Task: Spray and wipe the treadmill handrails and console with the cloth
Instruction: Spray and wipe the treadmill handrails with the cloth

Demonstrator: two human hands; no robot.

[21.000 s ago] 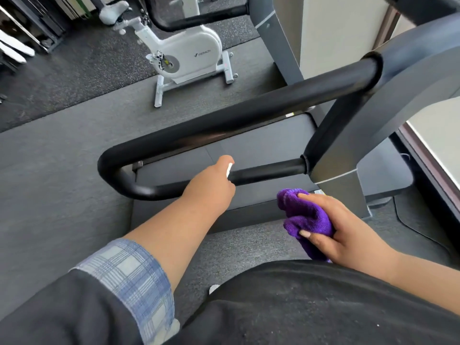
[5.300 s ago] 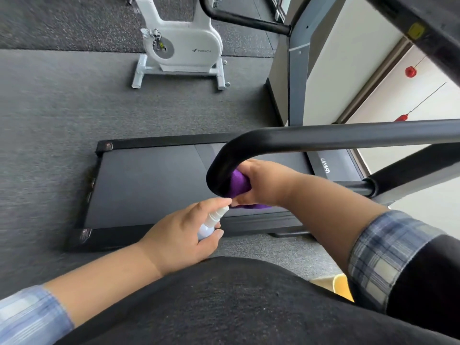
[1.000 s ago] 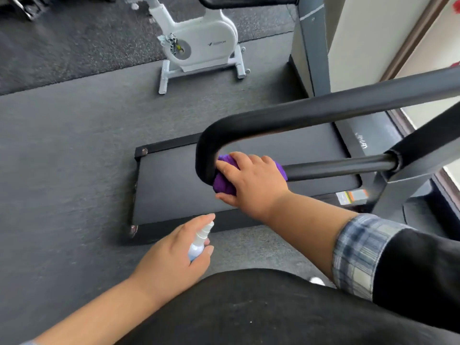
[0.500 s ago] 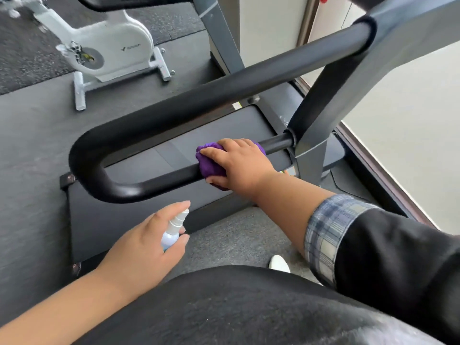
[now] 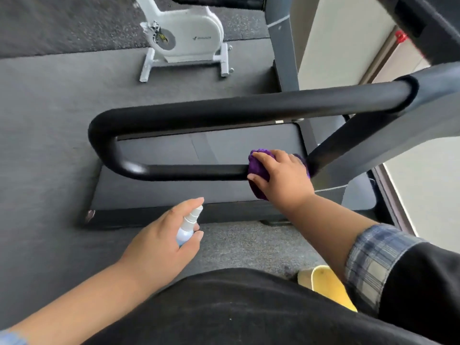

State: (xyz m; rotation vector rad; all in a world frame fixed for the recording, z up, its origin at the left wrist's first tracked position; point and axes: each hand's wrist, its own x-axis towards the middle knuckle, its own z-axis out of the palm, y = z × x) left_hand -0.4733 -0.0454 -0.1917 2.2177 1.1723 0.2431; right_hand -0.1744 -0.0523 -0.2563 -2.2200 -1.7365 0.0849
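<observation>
A black U-shaped treadmill handrail (image 5: 224, 110) loops across the middle of the view. My right hand (image 5: 283, 175) grips a purple cloth (image 5: 257, 168) wrapped round the thin lower bar (image 5: 189, 171), close to where that bar meets the grey upright (image 5: 353, 150). My left hand (image 5: 161, 242) holds a small white spray bottle (image 5: 188, 227) lower down, nozzle pointing up toward the rail, index finger on top of the pump. The console is out of view.
The treadmill belt deck (image 5: 224, 150) lies under the rail on a grey floor mat. A white exercise bike (image 5: 184, 38) stands behind. A second treadmill's upright (image 5: 283, 46) rises at the back. A yellow slipper (image 5: 328, 285) shows by my right forearm.
My right hand has slid the cloth along the lower bar from the curved end to the joint at the upright. My left hand keeps holding the bottle below the rail.
</observation>
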